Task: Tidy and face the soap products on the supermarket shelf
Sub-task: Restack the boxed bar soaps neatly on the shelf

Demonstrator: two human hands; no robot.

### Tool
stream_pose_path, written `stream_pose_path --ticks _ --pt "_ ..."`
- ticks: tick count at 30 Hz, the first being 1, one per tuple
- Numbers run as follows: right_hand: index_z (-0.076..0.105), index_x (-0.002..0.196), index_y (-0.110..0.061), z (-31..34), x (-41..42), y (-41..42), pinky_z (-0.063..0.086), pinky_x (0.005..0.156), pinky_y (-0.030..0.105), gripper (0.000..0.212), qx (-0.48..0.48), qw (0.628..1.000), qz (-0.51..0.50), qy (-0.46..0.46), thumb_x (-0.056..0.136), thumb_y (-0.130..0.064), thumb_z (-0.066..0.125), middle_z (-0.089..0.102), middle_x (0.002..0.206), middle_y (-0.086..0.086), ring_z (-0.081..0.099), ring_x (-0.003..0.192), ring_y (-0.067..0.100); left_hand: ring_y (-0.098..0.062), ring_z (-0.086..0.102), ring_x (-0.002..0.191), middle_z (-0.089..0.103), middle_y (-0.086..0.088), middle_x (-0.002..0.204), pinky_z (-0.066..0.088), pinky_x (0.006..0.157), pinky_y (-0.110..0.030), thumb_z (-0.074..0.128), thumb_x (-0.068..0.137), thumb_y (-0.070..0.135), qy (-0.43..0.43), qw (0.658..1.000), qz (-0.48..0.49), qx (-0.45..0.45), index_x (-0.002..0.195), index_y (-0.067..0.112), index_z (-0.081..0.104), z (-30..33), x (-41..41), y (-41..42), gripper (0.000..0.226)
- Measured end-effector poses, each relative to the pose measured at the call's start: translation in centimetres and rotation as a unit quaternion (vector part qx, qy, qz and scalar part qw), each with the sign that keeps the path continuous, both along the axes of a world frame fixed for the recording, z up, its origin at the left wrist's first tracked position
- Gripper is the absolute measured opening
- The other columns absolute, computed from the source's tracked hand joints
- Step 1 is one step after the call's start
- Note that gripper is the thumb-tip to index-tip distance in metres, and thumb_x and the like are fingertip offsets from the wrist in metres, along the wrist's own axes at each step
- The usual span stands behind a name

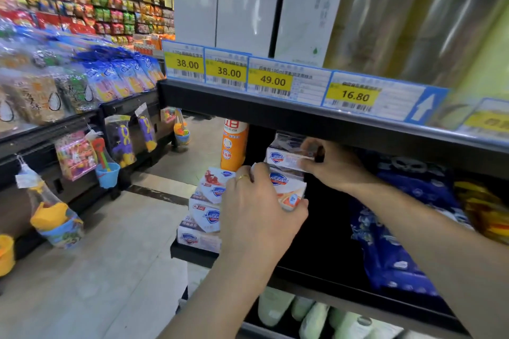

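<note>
White soap boxes with a blue shield logo are stacked at the left end of a dark shelf (192, 253). My left hand (256, 212) grips a soap box (289, 187) with an orange corner, thumb under its right end. Just above it, my right hand (330, 165) pinches the right end of the top soap box (281, 158), under the upper shelf's edge. To the left, several more soap boxes (206, 209) lie piled unevenly, some tilted.
An orange bottle (234, 146) stands behind the pile. Blue packs (396, 228) and yellow packs (484, 209) fill the shelf's right. Price labels (272, 81) line the upper shelf, white boxes above. Green-white bottles (311, 316) sit below. An aisle with hanging toys (74, 154) runs left.
</note>
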State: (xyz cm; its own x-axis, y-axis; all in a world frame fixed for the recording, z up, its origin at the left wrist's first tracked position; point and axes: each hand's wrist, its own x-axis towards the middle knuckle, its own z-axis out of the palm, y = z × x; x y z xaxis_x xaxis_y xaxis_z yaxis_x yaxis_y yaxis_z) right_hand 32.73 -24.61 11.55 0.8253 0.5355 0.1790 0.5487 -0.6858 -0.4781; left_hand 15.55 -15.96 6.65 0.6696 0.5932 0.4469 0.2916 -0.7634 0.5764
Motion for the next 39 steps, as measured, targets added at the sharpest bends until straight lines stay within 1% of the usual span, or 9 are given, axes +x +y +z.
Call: stream_pose_path --ticks 8,13,17,22,26,29,32,35,39 --pt "0.057 0.095 -0.03 -0.3 1.1 0.9 0.037 0.069 0.021 0.019 0.01 0.998 0.039 0.044 0.093 -0.027 0.075 0.06 0.095 -0.009 0.055 0.085 0.009 -0.029 0.051 0.121 0.054 -0.01 0.136 0.048 0.096 -0.042 0.061 0.084 0.073 0.066 0.998 -0.006 0.017 0.143 0.017 0.044 0.1 5.0 0.6 0.083" --pt "0.055 0.082 -0.024 0.5 1.7 1.1 0.036 0.053 0.01 0.026 0.005 0.992 0.033 0.121 0.096 -0.004 0.065 0.054 0.082 -0.009 0.051 0.077 0.008 -0.031 0.051 0.118 0.054 -0.011 0.131 0.046 0.093 -0.043 0.053 0.084 0.079 0.08 0.996 0.007 0.023 0.136 0.018 0.046 -0.3 6.4 0.8 0.08" --pt "0.061 0.096 -0.016 1.0 1.6 1.3 0.037 0.062 0.014 0.012 -0.005 0.988 0.04 0.15 0.098 -0.004 0.059 0.06 0.101 0.002 0.052 0.095 0.013 -0.031 0.049 0.12 0.052 -0.011 0.133 0.045 0.094 -0.044 0.054 0.08 0.084 0.087 0.996 0.014 0.009 0.135 0.019 0.045 -0.4 7.3 0.9 0.086" --pt "0.061 0.107 -0.018 1.0 1.8 1.6 0.039 0.06 0.002 0.014 0.004 0.984 0.038 0.175 0.103 -0.006 0.054 0.058 0.114 0.002 0.051 0.103 0.012 -0.032 0.048 0.123 0.051 -0.012 0.137 0.045 0.096 -0.043 0.052 0.077 0.089 0.09 0.996 0.012 0.007 0.139 0.018 0.042 -0.5 8.2 1.0 0.095" --pt "0.071 0.104 -0.026 0.6 2.1 1.7 0.045 0.095 0.024 0.019 0.041 0.974 0.01 0.221 0.106 -0.026 0.052 0.069 0.123 0.003 0.062 0.105 0.012 -0.032 0.045 0.127 0.049 -0.013 0.141 0.045 0.098 -0.045 0.048 0.074 0.095 0.106 0.994 0.019 0.004 0.142 0.018 0.04 -0.4 8.5 1.0 0.103" --pt "0.067 0.095 -0.03 0.3 2.1 1.8 0.042 0.107 0.028 0.028 0.044 0.981 0.023 0.188 0.108 -0.02 0.046 0.066 0.13 0.002 0.059 0.115 0.014 -0.033 0.042 0.133 0.045 -0.013 0.148 0.043 0.103 -0.047 0.05 0.072 0.096 0.126 0.992 0.018 -0.005 0.146 0.019 0.037 -0.1 8.2 0.8 0.108" --pt "0.068 0.117 -0.022 0.0 1.6 2.0 0.044 0.109 0.032 0.028 0.032 0.993 0.007 0.113 0.11 -0.026 0.041 0.065 0.137 0.005 0.059 0.123 0.02 -0.033 0.041 0.14 0.041 -0.012 0.156 0.04 0.109 -0.048 0.055 0.071 0.095 0.114 0.993 -0.003 -0.01 0.153 0.023 0.033 0.2 6.4 1.4 0.111" --pt "0.067 0.127 -0.029 -0.2 0.0 1.8 0.051 0.102 0.038 0.038 -0.032 0.998 -0.036 -0.029 0.107 -0.046 0.04 0.069 0.131 0.001 0.064 0.118 0.025 -0.03 0.043 0.138 0.045 -0.007 0.154 0.042 0.11 -0.046 0.058 0.074 0.089 0.086 0.995 0.019 0.049 0.155 0.024 0.033 -0.1 3.0 2.4 0.107" --pt "0.068 0.112 -0.035 -0.4 -4.4 2.5 0.054 0.093 0.034 0.016 0.034 0.985 0.108 -0.127 0.1 -0.037 0.058 0.068 0.115 -0.014 0.064 0.106 0.012 -0.026 0.04 0.141 0.044 -0.002 0.156 0.042 0.11 -0.044 0.047 0.067 0.096 0.094 0.99 0.087 0.064 0.154 0.032 0.03 -2.2 -2.4 4.3 0.109"
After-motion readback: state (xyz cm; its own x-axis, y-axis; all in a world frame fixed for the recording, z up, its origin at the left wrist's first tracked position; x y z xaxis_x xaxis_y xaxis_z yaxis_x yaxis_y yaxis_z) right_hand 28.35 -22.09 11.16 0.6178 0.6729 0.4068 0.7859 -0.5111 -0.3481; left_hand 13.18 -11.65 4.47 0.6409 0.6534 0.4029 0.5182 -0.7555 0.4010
